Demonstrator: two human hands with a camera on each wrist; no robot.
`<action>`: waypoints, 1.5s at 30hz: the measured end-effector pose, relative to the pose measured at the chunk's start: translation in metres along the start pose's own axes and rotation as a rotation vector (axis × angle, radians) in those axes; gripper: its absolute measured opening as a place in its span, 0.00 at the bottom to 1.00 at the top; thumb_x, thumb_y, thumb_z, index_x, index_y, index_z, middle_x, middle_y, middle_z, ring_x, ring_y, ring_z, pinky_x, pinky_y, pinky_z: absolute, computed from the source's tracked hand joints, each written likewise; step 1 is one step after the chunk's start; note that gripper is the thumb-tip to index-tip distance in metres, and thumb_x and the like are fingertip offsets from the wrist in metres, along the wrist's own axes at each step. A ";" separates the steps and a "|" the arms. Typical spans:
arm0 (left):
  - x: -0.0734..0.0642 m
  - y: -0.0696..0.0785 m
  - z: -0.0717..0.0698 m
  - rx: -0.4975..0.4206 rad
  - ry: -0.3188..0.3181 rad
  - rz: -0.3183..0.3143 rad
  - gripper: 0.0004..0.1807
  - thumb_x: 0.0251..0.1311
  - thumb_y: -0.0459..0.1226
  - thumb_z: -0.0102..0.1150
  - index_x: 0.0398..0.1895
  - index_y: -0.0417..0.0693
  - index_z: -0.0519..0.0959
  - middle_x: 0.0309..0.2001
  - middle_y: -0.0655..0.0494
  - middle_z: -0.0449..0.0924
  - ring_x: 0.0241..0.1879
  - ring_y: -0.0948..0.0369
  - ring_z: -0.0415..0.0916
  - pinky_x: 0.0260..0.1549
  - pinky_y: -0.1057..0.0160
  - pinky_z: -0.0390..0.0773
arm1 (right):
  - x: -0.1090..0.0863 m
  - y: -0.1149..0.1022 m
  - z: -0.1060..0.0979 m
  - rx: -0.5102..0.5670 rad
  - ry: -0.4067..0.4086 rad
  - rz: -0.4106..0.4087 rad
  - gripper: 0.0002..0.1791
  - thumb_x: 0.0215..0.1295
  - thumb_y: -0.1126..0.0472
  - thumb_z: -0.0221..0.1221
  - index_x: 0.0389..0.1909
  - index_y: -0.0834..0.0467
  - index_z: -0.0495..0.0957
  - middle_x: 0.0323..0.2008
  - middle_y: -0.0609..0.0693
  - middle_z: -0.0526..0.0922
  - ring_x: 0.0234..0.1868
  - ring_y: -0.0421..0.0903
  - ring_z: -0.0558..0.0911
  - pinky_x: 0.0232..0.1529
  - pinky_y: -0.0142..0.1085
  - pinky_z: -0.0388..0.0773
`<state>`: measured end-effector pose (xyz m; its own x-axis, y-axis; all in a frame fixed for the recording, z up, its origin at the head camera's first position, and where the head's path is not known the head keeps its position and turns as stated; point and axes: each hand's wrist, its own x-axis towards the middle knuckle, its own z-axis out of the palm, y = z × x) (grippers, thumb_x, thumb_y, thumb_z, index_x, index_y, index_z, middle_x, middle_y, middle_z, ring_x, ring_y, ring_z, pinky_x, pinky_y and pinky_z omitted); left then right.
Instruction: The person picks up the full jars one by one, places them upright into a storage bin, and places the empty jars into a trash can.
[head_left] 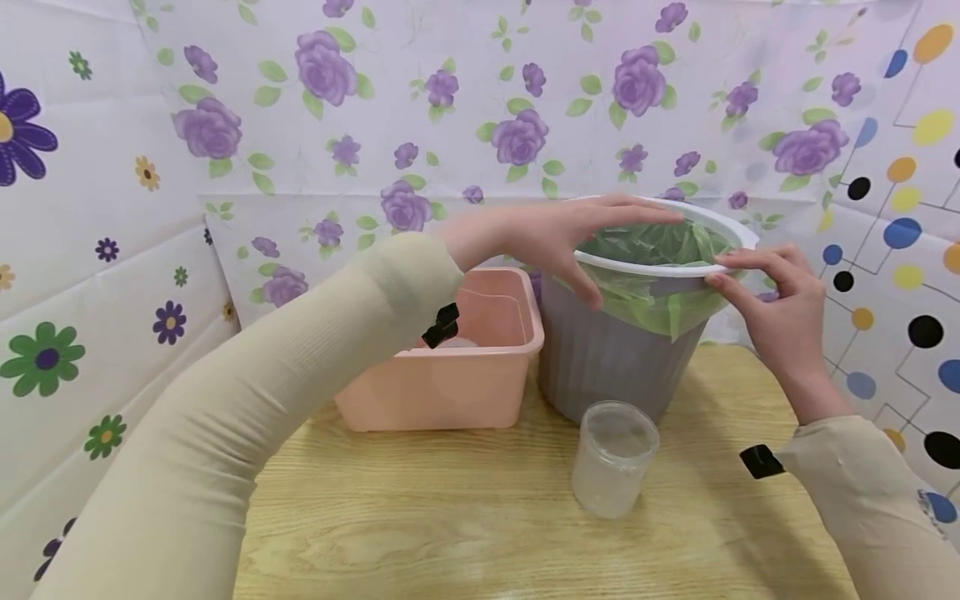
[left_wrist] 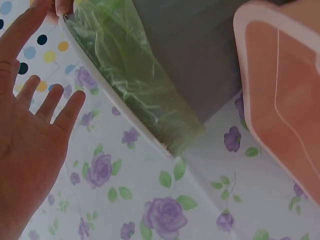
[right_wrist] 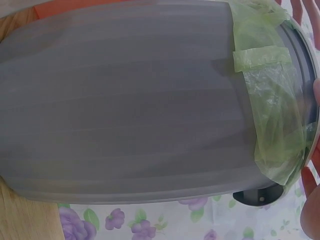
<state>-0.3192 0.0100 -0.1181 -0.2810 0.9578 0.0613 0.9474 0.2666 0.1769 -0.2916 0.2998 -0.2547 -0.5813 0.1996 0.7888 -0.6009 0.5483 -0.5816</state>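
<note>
A grey ribbed trash can (head_left: 607, 350) with a white rim ring (head_left: 645, 268) stands at the right rear of the table. Its green trash bag (head_left: 637, 302) lines the inside and folds down over the outside below the rim. My right hand (head_left: 787, 312) pinches the rim at its right side between thumb and fingers. At the left, my left hand (head_left: 555, 237) hovers by the rim with its fingers stretched out; in the left wrist view this hand (left_wrist: 35, 145) appears apart from the bag (left_wrist: 125, 70). The right wrist view shows the bag's folded edge (right_wrist: 275, 115) against the can.
A pink plastic bin (head_left: 450, 387) stands left of the can, partly behind my left forearm; its contents are mostly hidden. A clear plastic jar (head_left: 615, 467) is in front of the can on the wooden table (head_left: 420, 525). Patterned sheets (head_left: 450, 158) enclose the back and sides.
</note>
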 end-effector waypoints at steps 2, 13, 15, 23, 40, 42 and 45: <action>-0.002 0.000 0.005 -0.046 0.020 0.038 0.59 0.50 0.43 0.76 0.80 0.56 0.46 0.80 0.60 0.42 0.79 0.67 0.38 0.75 0.65 0.53 | 0.000 0.000 0.000 -0.001 -0.007 0.004 0.14 0.57 0.66 0.70 0.45 0.63 0.86 0.37 0.31 0.75 0.47 0.31 0.73 0.34 0.15 0.74; -0.004 0.007 0.028 -0.240 0.002 0.126 0.59 0.50 0.42 0.75 0.80 0.51 0.45 0.80 0.59 0.42 0.77 0.71 0.41 0.72 0.62 0.61 | -0.001 -0.002 -0.001 -0.015 -0.009 0.022 0.14 0.58 0.65 0.70 0.46 0.62 0.86 0.36 0.31 0.75 0.47 0.30 0.73 0.33 0.15 0.74; -0.005 0.009 0.034 -0.243 -0.011 0.137 0.59 0.51 0.42 0.75 0.80 0.50 0.46 0.80 0.59 0.42 0.77 0.71 0.40 0.73 0.64 0.59 | -0.001 -0.001 0.000 -0.013 -0.008 0.018 0.14 0.58 0.65 0.69 0.46 0.62 0.86 0.36 0.31 0.75 0.47 0.31 0.73 0.32 0.15 0.73; -0.005 0.009 0.063 -0.244 -0.067 0.159 0.59 0.50 0.42 0.75 0.80 0.52 0.46 0.81 0.59 0.41 0.78 0.71 0.38 0.75 0.70 0.51 | -0.001 0.003 0.000 -0.012 -0.009 0.000 0.14 0.57 0.66 0.70 0.45 0.63 0.86 0.37 0.30 0.75 0.47 0.30 0.72 0.31 0.15 0.74; 0.010 -0.007 0.117 -0.421 -0.201 0.121 0.59 0.52 0.41 0.74 0.81 0.55 0.43 0.80 0.62 0.42 0.78 0.70 0.42 0.75 0.70 0.50 | 0.000 0.004 0.000 -0.007 -0.003 -0.002 0.14 0.57 0.66 0.70 0.45 0.63 0.86 0.38 0.30 0.75 0.47 0.30 0.73 0.32 0.14 0.75; 0.012 -0.008 0.122 -0.402 -0.227 0.107 0.60 0.52 0.42 0.75 0.81 0.56 0.43 0.80 0.63 0.42 0.78 0.71 0.41 0.75 0.71 0.49 | 0.000 0.004 -0.001 -0.008 -0.002 -0.001 0.14 0.57 0.66 0.70 0.45 0.63 0.86 0.38 0.30 0.76 0.47 0.30 0.73 0.31 0.14 0.74; 0.015 -0.009 0.129 -0.377 -0.257 0.097 0.61 0.51 0.42 0.75 0.81 0.56 0.42 0.80 0.63 0.42 0.78 0.71 0.41 0.75 0.72 0.48 | 0.000 0.004 -0.001 -0.006 -0.001 0.003 0.14 0.57 0.66 0.70 0.45 0.63 0.86 0.38 0.30 0.76 0.47 0.30 0.73 0.32 0.14 0.75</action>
<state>-0.3121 0.0361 -0.2457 -0.1017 0.9847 -0.1419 0.8323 0.1623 0.5301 -0.2934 0.3024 -0.2566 -0.5840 0.2005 0.7866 -0.5957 0.5524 -0.5831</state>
